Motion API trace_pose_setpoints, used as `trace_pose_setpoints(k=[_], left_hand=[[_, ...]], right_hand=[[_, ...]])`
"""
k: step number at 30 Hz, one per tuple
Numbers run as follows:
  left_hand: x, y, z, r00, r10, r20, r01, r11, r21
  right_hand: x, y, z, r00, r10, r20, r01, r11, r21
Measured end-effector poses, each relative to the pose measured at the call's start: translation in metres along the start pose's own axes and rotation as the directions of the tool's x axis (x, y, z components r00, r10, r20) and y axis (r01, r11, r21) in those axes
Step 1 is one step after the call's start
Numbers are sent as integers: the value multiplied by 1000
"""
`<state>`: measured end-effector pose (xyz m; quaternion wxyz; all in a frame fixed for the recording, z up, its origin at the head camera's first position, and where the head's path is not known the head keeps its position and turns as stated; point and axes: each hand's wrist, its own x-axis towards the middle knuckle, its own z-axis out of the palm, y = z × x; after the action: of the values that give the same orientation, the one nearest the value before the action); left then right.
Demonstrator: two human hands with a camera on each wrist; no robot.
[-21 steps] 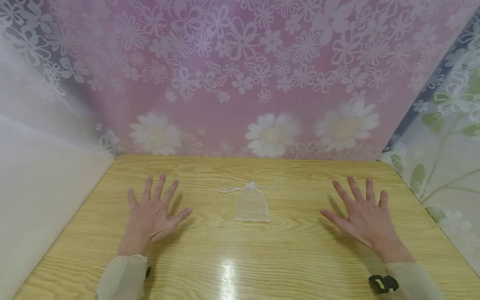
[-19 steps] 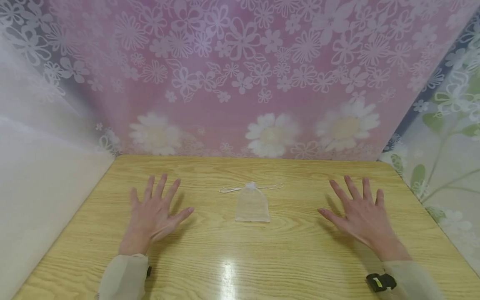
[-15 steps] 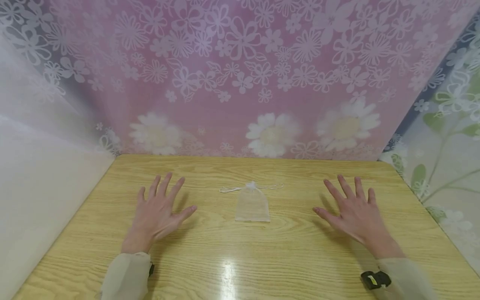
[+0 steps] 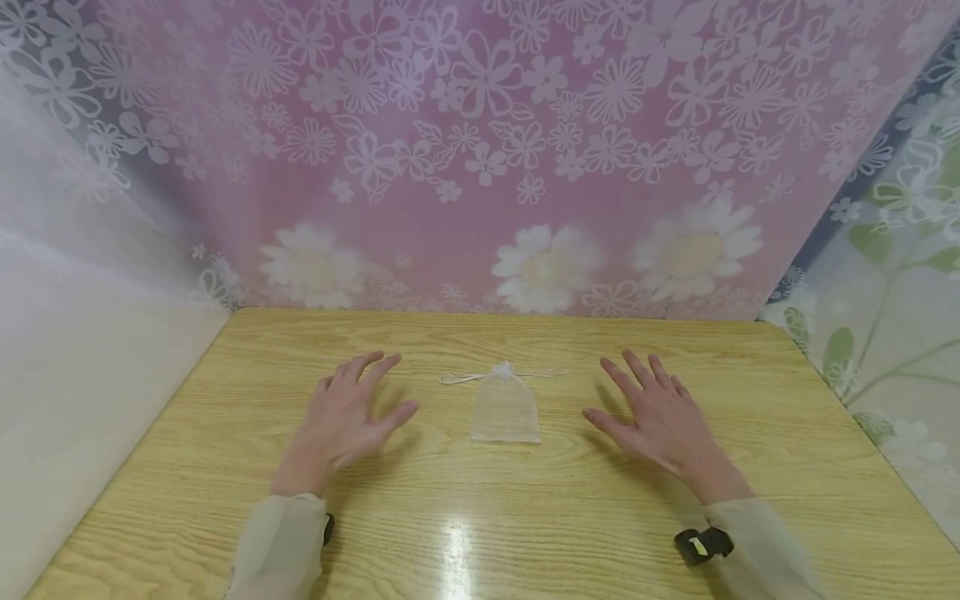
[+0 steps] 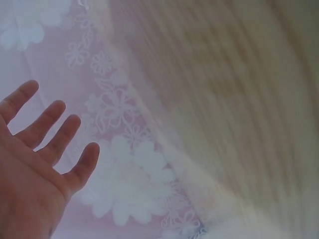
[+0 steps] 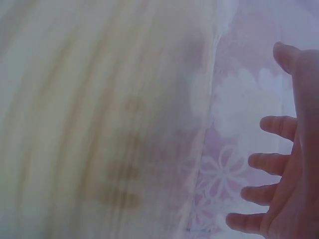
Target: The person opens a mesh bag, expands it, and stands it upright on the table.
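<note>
A small sheer white drawstring pouch [image 4: 506, 411] lies flat in the middle of the table in the head view. Its neck is gathered, and thin white drawstrings [image 4: 463, 379] stretch out to both sides. Left of the pouch, my left hand [image 4: 341, 425] hovers over the wood with fingers spread and slightly bent, touching nothing. On the other side my right hand [image 4: 663, 425] is held likewise, its thumb toward the pouch. Both wrist views show an empty hand, the left palm [image 5: 30, 184] and the right fingers [image 6: 271, 164] apart from any object.
The wood-grain table [image 4: 480, 492] ends at a pink floral curtain [image 4: 450, 167] behind. A pale sheet [image 4: 90, 333] hangs along the left, and a leaf-patterned curtain [image 4: 892, 333] borders the right. A dark wrist strap [image 4: 703, 546] sits by the right sleeve.
Both hands have moved inward toward the pouch from either side. The left fingers have drawn closer together and bent more. The pouch stays where it was.
</note>
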<state>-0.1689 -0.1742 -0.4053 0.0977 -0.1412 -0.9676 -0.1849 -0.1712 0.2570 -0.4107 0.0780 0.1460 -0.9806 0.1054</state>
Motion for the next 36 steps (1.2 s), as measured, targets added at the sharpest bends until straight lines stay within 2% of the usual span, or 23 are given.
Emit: trace_pose_setpoints(k=[7, 13, 18, 24, 27, 36], left_hand=[[6, 14, 7, 998, -22, 56, 30, 987, -158], [14, 23, 11, 991, -40, 126, 77, 947, -310], [21, 28, 15, 983, -54, 178, 122, 908, -401], [27, 34, 22, 966, -66, 250, 181, 863, -471], [31, 38, 25, 957, -66, 281, 201, 850, -487], [44, 47, 30, 935, 6, 355, 201, 814, -545]], right_hand=[[11, -17, 4, 1000, 11, 28, -15, 990, 141], [18, -27, 9, 998, 15, 56, -27, 974, 223], [20, -33, 15, 999, 11, 32, -19, 964, 267], [24, -38, 22, 1000, 9, 8, -11, 933, 361], [26, -42, 24, 1000, 13, 10, -16, 915, 403], [32, -49, 29, 999, 29, 41, -46, 866, 498]])
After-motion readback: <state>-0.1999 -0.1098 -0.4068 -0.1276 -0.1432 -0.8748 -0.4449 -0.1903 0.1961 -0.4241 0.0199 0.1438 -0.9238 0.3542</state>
